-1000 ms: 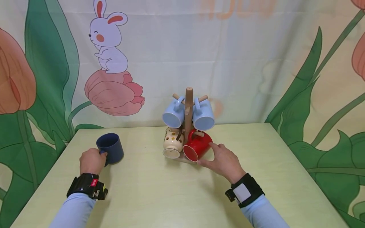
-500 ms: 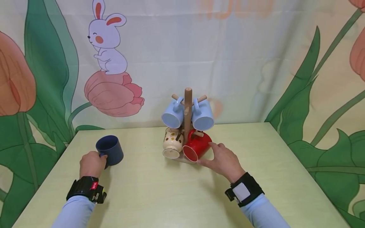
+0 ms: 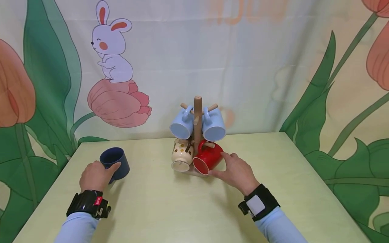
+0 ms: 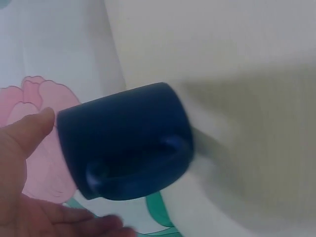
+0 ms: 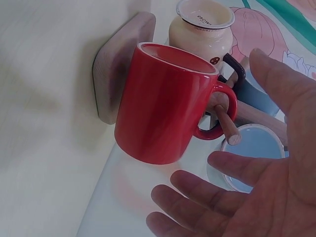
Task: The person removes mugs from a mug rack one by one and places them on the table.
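A navy blue mug (image 3: 121,167) stands upright at the left of the table, its handle turned toward the left hand (image 3: 95,177). In the left wrist view the thumb (image 4: 37,129) and extended fingers spread near the mug's rim and handle, not wrapped round either. A red mug (image 3: 214,157) hangs tilted by its handle from a lower peg of a wooden mug tree (image 3: 198,126). Beside it the right hand (image 3: 236,173) reaches with thumb and forefinger apart; the right wrist view has its fingers (image 5: 197,200) loosely spread and clear of the red mug.
Two light blue mugs, one left (image 3: 181,125) and one right (image 3: 214,125), hang on the tree's upper pegs. A cream patterned mug (image 3: 182,153) hangs lower left. Behind the pale table (image 3: 164,206) is a printed cloth (image 3: 249,67) with flowers and a rabbit.
The left hand has loosened from the navy mug's handle, its thumb now stretched out beside the mug. The head view has shifted slightly. The right hand and the red mug look unchanged.
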Demonstrator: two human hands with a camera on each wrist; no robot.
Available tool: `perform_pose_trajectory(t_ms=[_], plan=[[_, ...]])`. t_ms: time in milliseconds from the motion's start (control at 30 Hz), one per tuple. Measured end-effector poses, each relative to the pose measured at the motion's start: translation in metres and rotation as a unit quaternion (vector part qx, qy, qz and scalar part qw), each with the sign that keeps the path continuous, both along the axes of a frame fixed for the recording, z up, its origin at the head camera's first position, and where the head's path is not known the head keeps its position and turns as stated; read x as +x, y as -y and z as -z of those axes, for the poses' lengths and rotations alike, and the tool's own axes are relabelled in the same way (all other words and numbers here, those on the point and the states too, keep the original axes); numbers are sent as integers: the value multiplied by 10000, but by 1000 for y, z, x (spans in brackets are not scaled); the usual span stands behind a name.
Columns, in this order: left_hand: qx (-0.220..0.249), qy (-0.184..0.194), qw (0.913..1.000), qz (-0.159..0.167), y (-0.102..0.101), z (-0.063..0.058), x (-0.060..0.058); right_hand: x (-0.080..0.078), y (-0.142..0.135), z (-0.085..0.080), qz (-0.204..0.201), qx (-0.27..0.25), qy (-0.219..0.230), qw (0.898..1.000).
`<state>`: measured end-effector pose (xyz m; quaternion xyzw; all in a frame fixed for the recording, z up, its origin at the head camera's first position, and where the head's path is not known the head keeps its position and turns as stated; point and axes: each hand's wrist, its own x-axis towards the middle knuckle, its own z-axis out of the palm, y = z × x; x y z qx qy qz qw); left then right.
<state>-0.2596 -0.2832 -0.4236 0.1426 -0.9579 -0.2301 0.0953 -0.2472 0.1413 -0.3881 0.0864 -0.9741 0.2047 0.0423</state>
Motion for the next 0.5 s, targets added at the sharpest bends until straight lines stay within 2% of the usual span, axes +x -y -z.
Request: perform_pose_trajectory(t_ms=[133,233,367,500], plan=[[-175,-99,9997,-114,-6,-12,-3,-1,0,-1,21,62,-34,10000],[-264,-183,9995,-32,-15,-25,-5,-2,0,-3,36,76,-82,9999],[-371,-367,9981,318,-32,-43,-8,-4,1,-7,76,88,-105,9999],[-556,-357,9948,778,-49,-53,-13,-4,0,-12,129,58,-50,9999]])
